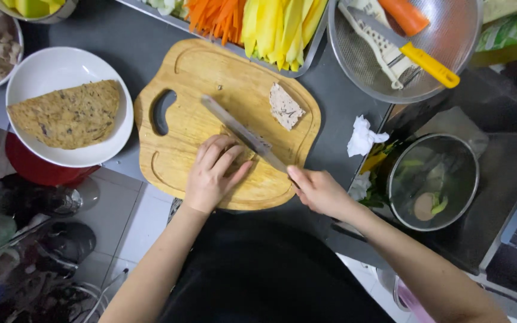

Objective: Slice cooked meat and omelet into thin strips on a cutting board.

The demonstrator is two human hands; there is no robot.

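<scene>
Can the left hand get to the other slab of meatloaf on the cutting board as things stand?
Probably yes, but not straight across. The slab lies bare on the cutting board, but the knife in the right hand crosses between it and the left hand, which is pressing down the piece being cut.

The desk (133, 42) is dark grey. A wooden cutting board (210, 72) lies at its centre. A white plate (43, 69) holding a folded flatbread sits to the left. A metal tray (313, 45) of cut vegetable strips lies at the far edge. A mesh colander (450, 36) sits at the right. A crumpled white tissue (363, 136) lies beside the board.
</scene>
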